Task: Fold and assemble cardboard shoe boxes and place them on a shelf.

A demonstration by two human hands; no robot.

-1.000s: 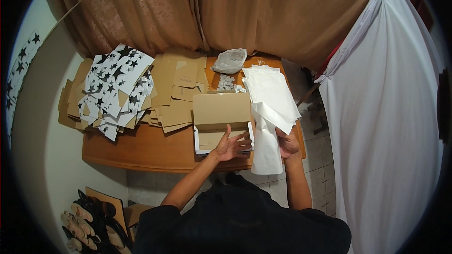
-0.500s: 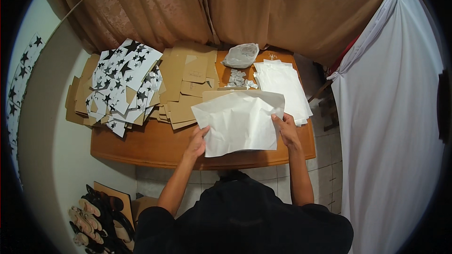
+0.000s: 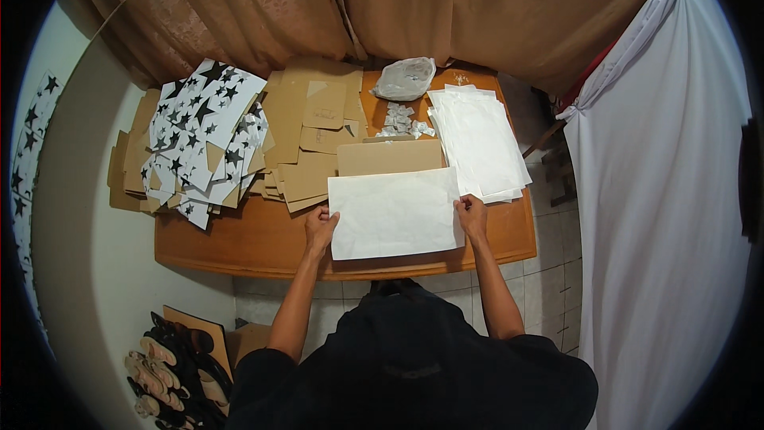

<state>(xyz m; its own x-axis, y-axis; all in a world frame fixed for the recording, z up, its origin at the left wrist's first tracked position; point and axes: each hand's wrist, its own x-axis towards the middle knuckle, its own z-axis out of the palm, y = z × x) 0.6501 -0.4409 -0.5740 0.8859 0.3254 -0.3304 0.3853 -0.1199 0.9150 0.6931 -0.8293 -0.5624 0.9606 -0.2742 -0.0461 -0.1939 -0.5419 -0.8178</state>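
A white sheet of paper [image 3: 395,213] lies flat over the open cardboard box [image 3: 389,156] near the front of the wooden table [image 3: 239,235]. My left hand [image 3: 321,227] grips the sheet's left edge. My right hand [image 3: 472,216] grips its right edge. Only the box's brown lid shows behind the sheet.
A stack of white sheets [image 3: 477,139] lies at the right. Flat brown cardboard cut-outs [image 3: 310,139] and star-printed cut-outs [image 3: 199,131] cover the left. A clear plastic bag [image 3: 404,78] and small wrapped pieces [image 3: 399,121] sit at the back. Shoes [image 3: 171,370] lie on the floor at the lower left.
The white sheet went from hanging bunched in my right hand to being spread out, then lowered flat over the box with both hands on its edges.
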